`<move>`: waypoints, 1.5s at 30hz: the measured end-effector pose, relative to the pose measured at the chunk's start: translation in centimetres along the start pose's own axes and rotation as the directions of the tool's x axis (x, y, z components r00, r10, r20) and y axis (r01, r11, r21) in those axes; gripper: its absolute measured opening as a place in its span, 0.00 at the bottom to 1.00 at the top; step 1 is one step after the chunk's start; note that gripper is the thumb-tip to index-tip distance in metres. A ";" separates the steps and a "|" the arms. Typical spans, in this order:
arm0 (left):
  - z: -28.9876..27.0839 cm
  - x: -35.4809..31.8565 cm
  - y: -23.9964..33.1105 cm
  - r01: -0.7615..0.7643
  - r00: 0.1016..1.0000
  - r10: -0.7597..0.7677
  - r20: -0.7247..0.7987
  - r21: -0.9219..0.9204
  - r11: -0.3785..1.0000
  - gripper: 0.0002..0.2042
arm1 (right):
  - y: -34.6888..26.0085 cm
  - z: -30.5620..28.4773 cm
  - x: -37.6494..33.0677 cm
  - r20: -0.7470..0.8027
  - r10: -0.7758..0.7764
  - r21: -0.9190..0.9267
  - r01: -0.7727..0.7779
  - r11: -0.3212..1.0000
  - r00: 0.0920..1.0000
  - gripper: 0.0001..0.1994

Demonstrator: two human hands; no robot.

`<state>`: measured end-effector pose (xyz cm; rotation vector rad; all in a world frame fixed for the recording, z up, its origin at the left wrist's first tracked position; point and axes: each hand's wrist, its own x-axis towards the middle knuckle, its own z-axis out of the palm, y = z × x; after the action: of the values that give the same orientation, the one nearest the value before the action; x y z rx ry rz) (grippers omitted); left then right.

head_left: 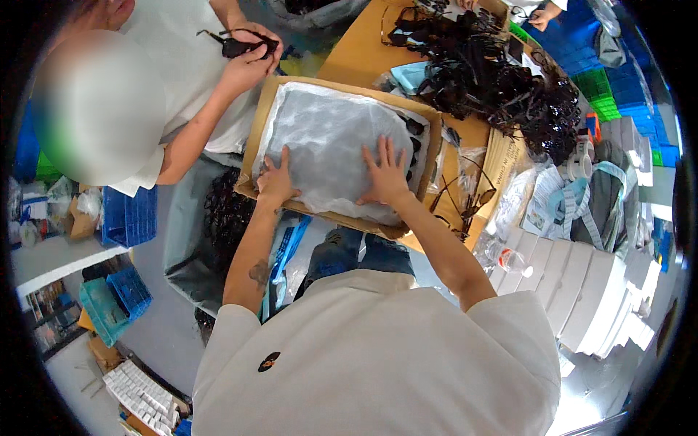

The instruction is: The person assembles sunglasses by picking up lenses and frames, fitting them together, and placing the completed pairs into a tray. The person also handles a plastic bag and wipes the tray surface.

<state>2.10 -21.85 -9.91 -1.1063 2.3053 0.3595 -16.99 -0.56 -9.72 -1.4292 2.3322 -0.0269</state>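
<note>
A cardboard box (pixel 262 116) rests on the near edge of a wooden table, over my lap. A sheet of thin white foam wrap (pixel 327 138) covers its contents; dark glasses (pixel 414 142) peek out at the sheet's right edge. My left hand (pixel 275 178) lies flat on the sheet's near left part, fingers spread. My right hand (pixel 386 173) presses flat on the sheet's near right part, fingers spread too. Neither hand grips anything.
A big heap of black glasses (pixel 502 80) covers the table (pixel 356 54) beyond the box. A person at the left holds dark glasses (pixel 240 45) in both hands. White boxes (pixel 574 283) stack at the right beside a water bottle (pixel 505 256). A grey bin with dark glasses (pixel 218 218) stands left.
</note>
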 end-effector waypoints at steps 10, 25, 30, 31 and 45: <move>1.0 0.5 -0.3 -0.030 0.999 0.030 -0.021 0.017 0.999 0.69 | 1.6 1.6 3.6 -0.255 0.174 0.189 -0.128 0.974 0.951 0.50; 0.1 -0.3 -0.3 -0.047 0.998 0.045 -0.042 -0.047 0.998 0.65 | 5.8 3.7 7.7 -0.508 0.464 0.346 -0.322 0.881 0.725 0.28; 0.3 -1.8 5.6 -0.194 0.958 0.199 -0.208 0.048 0.980 0.52 | 7.9 2.0 8.9 -0.459 0.467 0.124 -0.465 0.876 0.756 0.19; 0.7 -2.5 7.7 -0.301 0.906 0.308 -0.289 0.072 0.951 0.51 | 8.2 1.7 9.0 -0.439 0.461 0.119 -0.459 0.881 0.771 0.18; 4.7 -3.6 15.8 -0.487 0.872 0.488 0.019 -0.046 0.872 0.57 | 7.4 -0.5 9.1 -0.477 0.414 0.152 -0.392 0.908 0.775 0.17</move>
<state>-6.73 -7.51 -11.55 -0.5082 2.5395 0.6091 -27.04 -4.95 -13.87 -0.9387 3.0015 -0.3684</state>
